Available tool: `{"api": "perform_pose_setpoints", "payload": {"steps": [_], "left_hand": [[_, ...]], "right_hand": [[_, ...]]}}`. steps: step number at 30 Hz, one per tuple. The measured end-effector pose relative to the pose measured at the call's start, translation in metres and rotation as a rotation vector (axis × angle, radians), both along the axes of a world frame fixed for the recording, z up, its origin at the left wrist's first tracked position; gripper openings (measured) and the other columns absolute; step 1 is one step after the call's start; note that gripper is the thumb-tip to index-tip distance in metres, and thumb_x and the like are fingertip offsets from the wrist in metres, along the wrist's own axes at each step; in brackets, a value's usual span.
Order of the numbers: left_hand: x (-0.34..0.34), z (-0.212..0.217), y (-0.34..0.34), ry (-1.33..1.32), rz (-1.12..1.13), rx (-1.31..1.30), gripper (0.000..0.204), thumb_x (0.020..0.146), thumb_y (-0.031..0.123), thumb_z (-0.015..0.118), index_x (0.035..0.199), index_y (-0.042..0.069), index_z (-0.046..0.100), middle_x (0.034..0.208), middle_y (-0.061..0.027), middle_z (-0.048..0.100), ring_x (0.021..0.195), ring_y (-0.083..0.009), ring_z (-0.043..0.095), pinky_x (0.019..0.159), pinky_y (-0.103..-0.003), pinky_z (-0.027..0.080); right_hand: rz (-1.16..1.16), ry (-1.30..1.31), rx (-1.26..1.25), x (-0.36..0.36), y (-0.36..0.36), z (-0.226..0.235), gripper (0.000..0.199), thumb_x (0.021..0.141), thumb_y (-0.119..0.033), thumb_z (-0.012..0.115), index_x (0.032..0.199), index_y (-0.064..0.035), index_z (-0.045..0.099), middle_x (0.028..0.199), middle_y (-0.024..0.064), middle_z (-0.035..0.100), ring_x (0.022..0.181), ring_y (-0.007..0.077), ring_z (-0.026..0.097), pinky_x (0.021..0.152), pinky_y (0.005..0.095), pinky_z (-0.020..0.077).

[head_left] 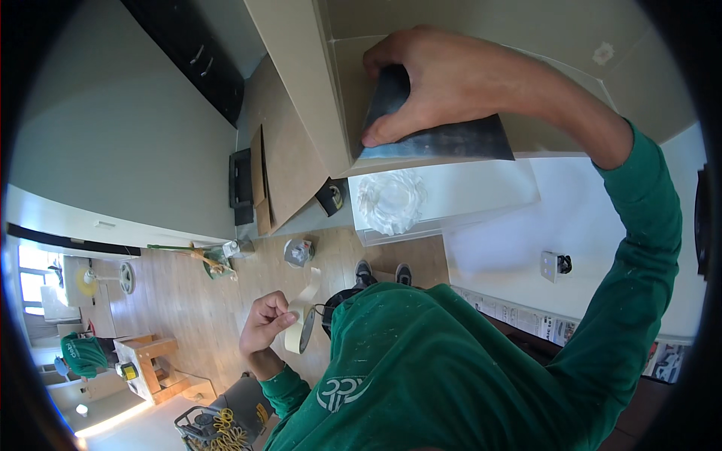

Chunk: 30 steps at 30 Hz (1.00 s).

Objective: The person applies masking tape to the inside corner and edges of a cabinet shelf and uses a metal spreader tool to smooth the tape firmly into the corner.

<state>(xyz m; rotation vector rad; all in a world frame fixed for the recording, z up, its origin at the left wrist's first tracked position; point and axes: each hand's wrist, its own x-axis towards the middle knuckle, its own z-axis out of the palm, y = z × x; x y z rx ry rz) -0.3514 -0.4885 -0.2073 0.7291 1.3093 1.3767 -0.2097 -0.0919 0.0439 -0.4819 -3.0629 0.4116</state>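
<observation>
My left hand [268, 322], low in front of my body, grips a roll of masking tape [301, 323] between thumb and fingers. A short loose strip of the pale tape stands up from the roll. Raised at the upper right, my right hand [447, 83] is closed over a dark grey, slightly shiny sheet [459, 141]. Its thumb and fingertips spread along the sheet's left part, against the inner corner of a beige box-like recess [350, 83]. My palm hides part of the sheet, and I cannot tell what it is made of.
Below the recess is a white ledge with crumpled clear plastic [391, 201]. Brown board [282, 143] leans at the left. A small bin [298, 252] and a grey machine with yellow cord [226, 421] stand on the wood floor. Another person [83, 353] is beside a wooden stand [154, 364].
</observation>
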Motion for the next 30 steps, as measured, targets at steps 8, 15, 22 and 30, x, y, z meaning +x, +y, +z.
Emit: {"api": "perform_pose_setpoints", "payload": {"steps": [8,15,22,30], "left_hand": [[0.001,0.002,0.003,-0.009,-0.008,-0.007,0.026,0.094,0.009,0.072,0.081,0.009,0.05,0.069,0.0087,0.041,0.062,-0.0007,0.031,0.055,-0.021,0.024],[0.0,-0.002,0.002,-0.011,-0.009,-0.026,0.027,0.094,0.009,0.072,0.081,0.009,0.049,0.069,0.0087,0.042,0.062,-0.0009,0.031,0.056,-0.021,0.025],[0.001,-0.003,0.005,-0.017,-0.012,-0.014,0.027,0.094,0.009,0.072,0.08,0.008,0.049,0.069,0.0089,0.042,0.062,-0.0007,0.031,0.055,-0.021,0.024],[-0.001,0.0,0.009,0.013,-0.045,-0.003,0.027,0.095,0.009,0.072,0.081,0.008,0.049,0.068,0.0091,0.042,0.062,-0.0002,0.031,0.055,-0.021,0.024]], "right_hand": [[0.017,-0.071,-0.072,0.004,-0.004,-0.003,0.084,0.063,-0.054,0.082,0.116,0.0098,0.067,0.101,0.026,0.071,0.085,0.0352,0.071,0.079,0.0375,0.0584],[0.017,0.003,-0.036,0.004,0.0,-0.005,0.079,0.065,-0.054,0.082,0.112,0.0084,0.068,0.097,0.0243,0.071,0.08,0.0341,0.071,0.074,0.0381,0.0578],[-0.01,-0.008,-0.03,0.004,0.005,-0.003,0.087,0.063,-0.056,0.077,0.12,0.0094,0.067,0.099,0.0251,0.073,0.086,0.0352,0.072,0.079,0.04,0.0588],[-0.271,-0.249,-0.028,-0.008,-0.037,0.054,0.05,0.082,-0.025,0.067,0.123,0.0041,0.065,0.108,0.02,0.068,0.097,0.0323,0.066,0.089,0.0389,0.0518]]}}
